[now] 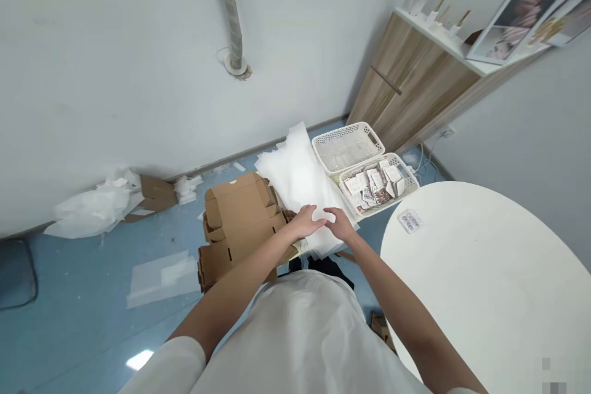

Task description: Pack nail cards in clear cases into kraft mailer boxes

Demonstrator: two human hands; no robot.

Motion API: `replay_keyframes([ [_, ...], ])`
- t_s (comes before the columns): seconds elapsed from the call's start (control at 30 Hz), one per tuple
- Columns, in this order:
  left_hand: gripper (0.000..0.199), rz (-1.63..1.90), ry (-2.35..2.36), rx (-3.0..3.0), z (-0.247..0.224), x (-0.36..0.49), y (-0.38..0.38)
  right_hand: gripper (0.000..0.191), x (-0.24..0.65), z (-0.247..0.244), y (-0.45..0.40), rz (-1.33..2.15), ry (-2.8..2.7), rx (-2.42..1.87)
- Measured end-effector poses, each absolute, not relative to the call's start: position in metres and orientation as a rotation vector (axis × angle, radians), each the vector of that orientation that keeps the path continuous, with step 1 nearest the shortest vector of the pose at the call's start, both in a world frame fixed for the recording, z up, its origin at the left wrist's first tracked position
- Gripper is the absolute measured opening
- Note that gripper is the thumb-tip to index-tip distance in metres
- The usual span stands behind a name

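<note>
Over the near end of a stack of white foam sheets (300, 166), my left hand (305, 221) and my right hand (340, 225) are close together with curled fingers. A small whitish, clear-looking piece (324, 215) shows between their fingertips; its shape is hard to make out against the foam. Flat brown cardboard boxes (244, 212) lie left of my hands. Beyond my right hand, one white basket (349, 164) holds clear plastic cases, and a nearer basket (409, 186) holds many small printed packs.
On the right stands a round white table (462, 258) with a small clear case (410, 220) on it. A wooden cabinet (425, 64) bears frames and a plant. Plastic wrapping (95, 209) and an open carton (157, 194) lie by the wall.
</note>
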State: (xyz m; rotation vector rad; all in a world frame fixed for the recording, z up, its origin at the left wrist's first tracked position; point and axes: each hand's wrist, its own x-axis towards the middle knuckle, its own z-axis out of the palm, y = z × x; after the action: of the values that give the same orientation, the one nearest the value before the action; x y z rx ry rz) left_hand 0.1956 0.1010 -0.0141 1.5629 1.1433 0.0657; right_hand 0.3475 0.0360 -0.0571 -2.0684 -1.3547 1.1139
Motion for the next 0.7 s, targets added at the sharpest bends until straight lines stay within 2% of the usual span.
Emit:
replay_keyframes([
  [0.2,0.073,-0.082,1.238,1.437,-0.009,0.196,0.130,0.050,0.360,-0.095,0.081,1.217,-1.378,-2.188],
  [0.33,0.073,-0.119,1.285,1.401,-0.021,0.197,0.140,0.049,0.368,-0.108,0.094,1.283,-1.450,-2.213],
  [0.47,0.075,-0.155,1.325,1.351,-0.037,0.199,0.144,0.048,0.373,-0.105,0.098,1.311,-1.576,-2.212],
  [0.7,0.080,-0.135,1.330,1.344,-0.051,0.202,0.150,0.056,0.363,-0.079,0.092,1.108,-1.835,-2.196],
])
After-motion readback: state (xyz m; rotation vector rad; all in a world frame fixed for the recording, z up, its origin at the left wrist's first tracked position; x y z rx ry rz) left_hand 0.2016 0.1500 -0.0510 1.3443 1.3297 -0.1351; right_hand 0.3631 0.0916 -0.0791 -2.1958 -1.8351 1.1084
